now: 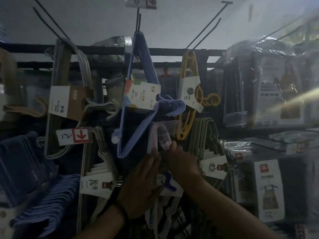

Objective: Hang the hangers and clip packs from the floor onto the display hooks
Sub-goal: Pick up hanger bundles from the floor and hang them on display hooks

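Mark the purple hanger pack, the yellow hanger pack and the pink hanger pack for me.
purple hanger pack (141, 95), head view, on its paper label.
yellow hanger pack (189, 91), head view, on its white card.
pink hanger pack (156, 135), head view, on the pale bend near its top.

Person's left hand (139, 183) and right hand (183, 161) bare, both forearms bare up to the frame edge. Dark band (121, 208) round left wrist, looks black, narrow strap; watch or bracelet, cannot tell in dim light.
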`<state>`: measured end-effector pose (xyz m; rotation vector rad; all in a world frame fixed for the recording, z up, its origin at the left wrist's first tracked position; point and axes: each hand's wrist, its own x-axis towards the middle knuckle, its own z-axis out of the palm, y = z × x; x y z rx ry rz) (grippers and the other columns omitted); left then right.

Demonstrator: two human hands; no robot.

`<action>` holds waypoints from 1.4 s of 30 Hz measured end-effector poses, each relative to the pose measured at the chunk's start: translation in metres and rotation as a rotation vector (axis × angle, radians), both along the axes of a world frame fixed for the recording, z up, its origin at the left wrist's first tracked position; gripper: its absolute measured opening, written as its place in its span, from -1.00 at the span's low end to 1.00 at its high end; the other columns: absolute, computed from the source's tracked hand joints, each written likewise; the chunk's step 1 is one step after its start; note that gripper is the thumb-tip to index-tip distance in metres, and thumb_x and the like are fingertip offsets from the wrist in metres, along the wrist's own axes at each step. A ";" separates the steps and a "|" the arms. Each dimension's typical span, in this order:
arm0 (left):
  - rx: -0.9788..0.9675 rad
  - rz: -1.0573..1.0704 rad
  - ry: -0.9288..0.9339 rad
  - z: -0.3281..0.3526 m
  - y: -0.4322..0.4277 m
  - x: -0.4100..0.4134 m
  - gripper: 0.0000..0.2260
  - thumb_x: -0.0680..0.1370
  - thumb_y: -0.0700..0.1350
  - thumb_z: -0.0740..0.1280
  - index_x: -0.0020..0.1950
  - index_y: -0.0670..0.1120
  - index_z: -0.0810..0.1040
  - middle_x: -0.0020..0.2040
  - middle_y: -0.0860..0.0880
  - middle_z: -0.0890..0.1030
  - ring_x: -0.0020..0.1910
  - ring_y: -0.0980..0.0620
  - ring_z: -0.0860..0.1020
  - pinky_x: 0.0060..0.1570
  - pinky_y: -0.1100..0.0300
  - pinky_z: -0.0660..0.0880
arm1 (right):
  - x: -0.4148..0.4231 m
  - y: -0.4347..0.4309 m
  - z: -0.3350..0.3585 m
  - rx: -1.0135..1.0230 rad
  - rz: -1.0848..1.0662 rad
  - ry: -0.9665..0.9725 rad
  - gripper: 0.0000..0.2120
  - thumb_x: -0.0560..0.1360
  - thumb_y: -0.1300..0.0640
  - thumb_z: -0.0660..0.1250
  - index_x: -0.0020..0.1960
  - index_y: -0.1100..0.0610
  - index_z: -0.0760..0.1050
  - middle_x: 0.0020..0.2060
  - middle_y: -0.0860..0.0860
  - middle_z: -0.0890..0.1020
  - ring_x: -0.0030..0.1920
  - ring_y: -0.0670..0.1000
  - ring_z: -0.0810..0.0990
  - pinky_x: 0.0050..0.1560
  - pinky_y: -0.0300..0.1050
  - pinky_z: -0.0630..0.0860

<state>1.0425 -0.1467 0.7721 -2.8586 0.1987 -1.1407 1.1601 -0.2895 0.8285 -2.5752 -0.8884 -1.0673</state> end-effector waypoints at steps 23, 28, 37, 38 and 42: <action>-0.767 0.670 0.873 -0.121 -0.029 -0.298 -0.74 0.66 0.20 0.23 0.28 0.16 0.54 0.14 0.03 0.65 0.10 -0.07 0.63 0.09 0.00 0.61 | -0.188 0.052 -0.185 -0.260 0.930 0.769 -0.88 0.67 -0.06 0.25 -0.04 -0.08 0.43 -0.21 -0.05 0.56 -0.23 0.00 0.58 -0.18 0.06 0.60; -1.127 0.814 1.062 -0.182 -0.057 -0.469 -0.56 0.67 0.27 0.22 0.51 0.15 0.42 0.45 0.06 0.49 0.37 -0.04 0.51 0.34 0.07 0.46 | -0.332 0.083 -0.260 -0.823 1.119 0.964 -0.72 0.70 -0.04 0.20 -0.09 0.10 0.47 -0.19 0.13 0.55 -0.18 0.18 0.54 -0.21 0.03 0.39; -1.432 1.142 0.943 -0.287 -0.110 -0.758 -0.47 0.65 0.33 0.18 0.56 0.13 0.38 0.53 -0.01 0.44 0.47 -0.06 0.44 0.46 0.01 0.38 | -0.632 0.110 -0.355 -1.186 1.229 0.968 -0.77 0.67 -0.05 0.29 0.06 0.08 0.61 -0.01 0.04 0.67 -0.01 -0.01 0.63 -0.04 -0.12 0.53; -1.470 1.179 0.930 -0.296 -0.116 -0.782 -0.49 0.64 0.34 0.18 0.53 0.15 0.39 0.50 -0.01 0.46 0.45 -0.05 0.46 0.45 0.02 0.39 | -0.658 0.112 -0.365 -1.219 1.225 0.979 -0.75 0.66 -0.06 0.30 0.09 0.12 0.60 0.03 0.06 0.68 0.03 0.02 0.64 0.01 -0.07 0.56; -1.636 1.267 0.865 -0.325 -0.129 -0.859 -0.52 0.63 0.34 0.20 0.47 0.16 0.45 0.40 -0.03 0.54 0.35 -0.06 0.54 0.39 0.00 0.46 | -0.740 0.123 -0.395 -1.361 1.211 0.988 -0.71 0.64 -0.12 0.31 0.15 0.08 0.59 0.12 0.05 0.66 0.08 0.03 0.64 0.12 -0.03 0.60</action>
